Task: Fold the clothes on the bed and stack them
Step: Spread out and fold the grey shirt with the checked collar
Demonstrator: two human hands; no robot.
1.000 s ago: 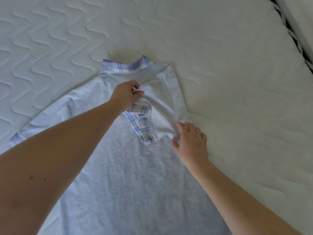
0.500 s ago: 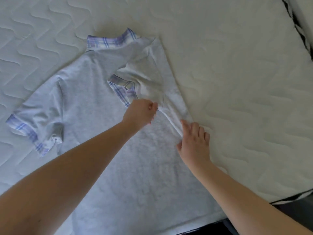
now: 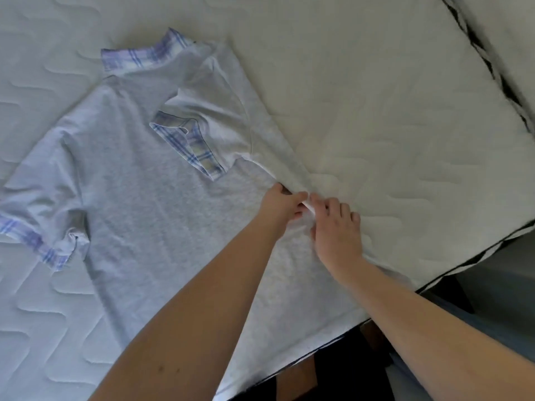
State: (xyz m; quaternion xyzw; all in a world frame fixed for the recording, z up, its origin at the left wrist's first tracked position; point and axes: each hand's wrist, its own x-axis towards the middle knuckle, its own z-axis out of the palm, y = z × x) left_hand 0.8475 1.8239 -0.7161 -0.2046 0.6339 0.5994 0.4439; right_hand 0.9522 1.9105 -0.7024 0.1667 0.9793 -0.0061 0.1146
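A light grey T-shirt [image 3: 139,204] with blue plaid trim lies spread flat on the bed [image 3: 376,82], its plaid collar [image 3: 139,57] at the far end from the hands and its hem reaching the near edge of the mattress. The sleeve on the right side is folded inward over the body of the shirt, so its plaid cuff [image 3: 191,146] lies just beyond and to the left of the hands. The other sleeve [image 3: 37,227] stretches out flat, well apart to the left. The left hand [image 3: 282,208] has its fingers curled and pinches the shirt's right side edge, just below the folded sleeve. The right hand [image 3: 335,230] is touching it, its fingers bent down onto the same bunched edge of cloth, gripping it. Both forearms reach in from the near side. The quilted white mattress extends past the hands to the right.
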